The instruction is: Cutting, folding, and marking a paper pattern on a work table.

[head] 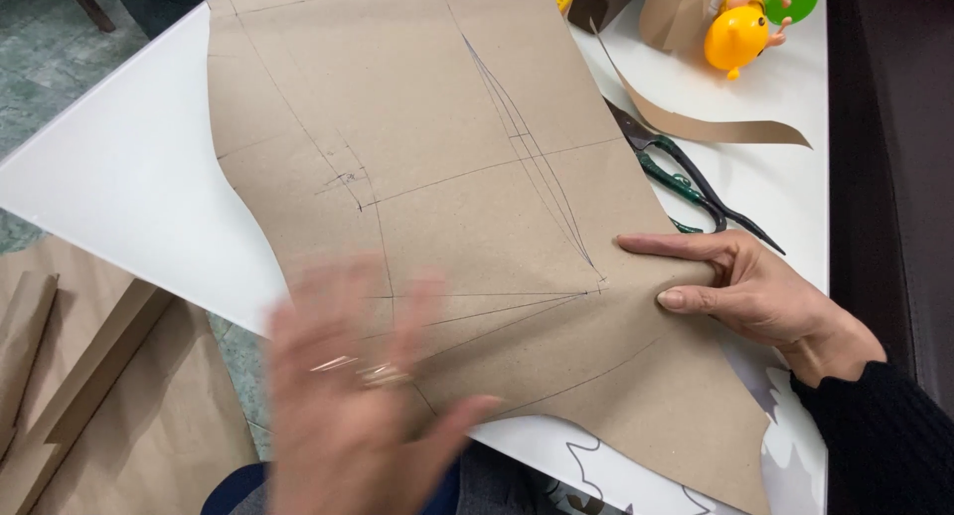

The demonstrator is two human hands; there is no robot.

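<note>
White, smooth and hard-edged, the surface leaves a bare band along its left edge, beyond which brown paper offcuts lie on the tiled floor. Across the middle spreads a large sheet of matte brown kraft paper marked with pencil lines, its curved near edge overhanging the surface's near edge. The left hand, blurred, hovers over the sheet's near part, fingers spread and holding nothing. The right hand presses the sheet's right edge, fingers flat, near the surface's right edge. Dark green-handled scissors, a curled paper strip and a yellow plastic toy crowd the far right corner.
</note>
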